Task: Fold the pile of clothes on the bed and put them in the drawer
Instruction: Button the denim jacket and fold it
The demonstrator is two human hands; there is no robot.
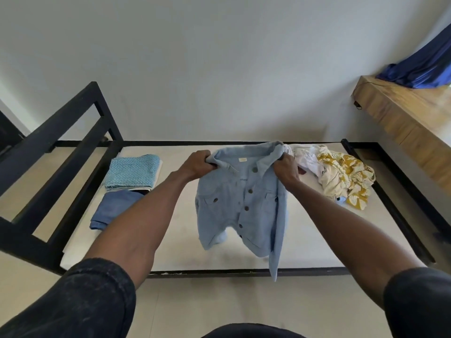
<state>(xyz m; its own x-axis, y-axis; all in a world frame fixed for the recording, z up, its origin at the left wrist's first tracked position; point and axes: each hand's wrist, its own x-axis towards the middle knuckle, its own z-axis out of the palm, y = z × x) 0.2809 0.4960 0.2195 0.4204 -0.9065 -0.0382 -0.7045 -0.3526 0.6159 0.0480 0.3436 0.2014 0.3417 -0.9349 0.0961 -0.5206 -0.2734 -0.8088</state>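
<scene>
A light blue buttoned jacket (pixel 240 201) hangs in the air over the middle of the bed (pixel 170 240), front side towards me. My left hand (pixel 197 165) grips its left shoulder and my right hand (pixel 286 170) grips its right shoulder by the collar. One sleeve dangles down past the bed's near edge. A pile of unfolded clothes (pixel 339 174), white and yellow-patterned, lies at the bed's far right. Two folded items lie at the left: a turquoise zigzag cloth (pixel 133 172) and a dark blue garment (pixel 114 209).
A black metal bed frame (pixel 61 152) rises at the left and rims the mattress. A wooden shelf (pixel 402 111) juts from the wall at the right, with a dark blue cloth (pixel 419 67) draped on it. Pale floor lies in front of the bed.
</scene>
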